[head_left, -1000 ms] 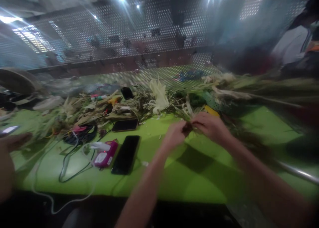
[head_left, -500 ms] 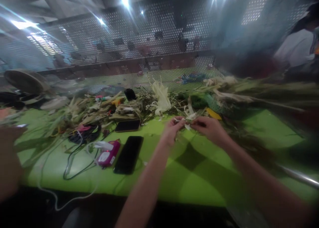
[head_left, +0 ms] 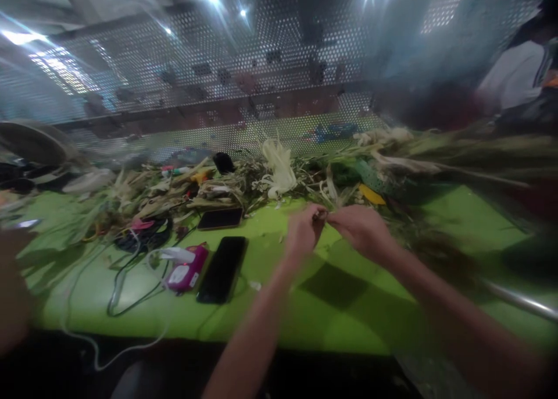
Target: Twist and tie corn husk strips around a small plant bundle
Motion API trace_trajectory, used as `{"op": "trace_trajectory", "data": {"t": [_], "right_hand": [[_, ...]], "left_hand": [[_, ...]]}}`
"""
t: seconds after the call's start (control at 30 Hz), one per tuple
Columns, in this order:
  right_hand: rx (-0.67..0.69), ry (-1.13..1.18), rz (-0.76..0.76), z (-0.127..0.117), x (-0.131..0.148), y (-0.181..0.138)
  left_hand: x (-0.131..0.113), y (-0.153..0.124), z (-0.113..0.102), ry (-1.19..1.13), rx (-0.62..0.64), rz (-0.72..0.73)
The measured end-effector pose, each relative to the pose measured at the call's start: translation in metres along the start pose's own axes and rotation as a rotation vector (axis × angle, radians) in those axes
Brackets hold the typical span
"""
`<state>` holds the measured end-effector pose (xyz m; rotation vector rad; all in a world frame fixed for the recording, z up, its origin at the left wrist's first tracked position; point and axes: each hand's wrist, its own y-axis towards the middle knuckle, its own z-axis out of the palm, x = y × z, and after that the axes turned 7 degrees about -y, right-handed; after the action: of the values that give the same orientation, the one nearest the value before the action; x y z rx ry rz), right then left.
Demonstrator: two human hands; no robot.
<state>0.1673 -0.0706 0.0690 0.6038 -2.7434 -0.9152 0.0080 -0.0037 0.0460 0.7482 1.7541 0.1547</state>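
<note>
My left hand and my right hand meet over the bright green table, fingertips pinched together on a small piece of plant material that is too blurred to name. Both hands are closed in a pinch. Just beyond them lies a long heap of dried leaves and husks, with a pale husk bundle standing up in it.
Two dark phones, a pink device with cables lie left of my hands. A perforated metal screen backs the table. Another person's arm is at far left, a person in white at far right.
My hands stayed together at the pile's edge, shifting slightly while working the small piece. The view wobbled a little.
</note>
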Motion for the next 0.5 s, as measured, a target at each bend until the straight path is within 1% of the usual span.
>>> {"op": "trace_trajectory", "data": {"t": [0.03, 0.1, 0.17, 0.2, 0.27, 0.33, 0.4, 0.5], "right_hand": [[0.003, 0.047, 0.017, -0.003, -0.003, 0.001], [0.020, 0.168, 0.109, -0.009, -0.011, 0.003], [0.020, 0.320, 0.271, -0.014, -0.018, 0.005], [0.013, 0.402, 0.357, -0.014, -0.021, 0.006], [-0.004, 0.564, 0.503, -0.013, -0.024, 0.007], [-0.001, 0.695, 0.580, -0.009, -0.024, 0.008], [-0.001, 0.787, 0.592, -0.003, -0.020, 0.009], [-0.026, 0.883, 0.575, 0.004, -0.013, 0.009]], "left_hand": [[-0.001, -0.001, 0.000, 0.018, 0.049, 0.016], [0.000, 0.000, 0.000, -0.071, 0.173, -0.032], [0.001, 0.001, 0.000, -0.294, 0.279, -0.154], [0.001, 0.002, 0.000, -0.426, 0.301, -0.220], [0.000, 0.003, -0.001, -0.654, 0.278, -0.322], [-0.004, 0.003, -0.003, -0.796, 0.210, -0.378], [-0.007, 0.003, -0.005, -0.894, 0.154, -0.420], [-0.008, 0.004, -0.006, -1.004, 0.126, -0.488]]}}
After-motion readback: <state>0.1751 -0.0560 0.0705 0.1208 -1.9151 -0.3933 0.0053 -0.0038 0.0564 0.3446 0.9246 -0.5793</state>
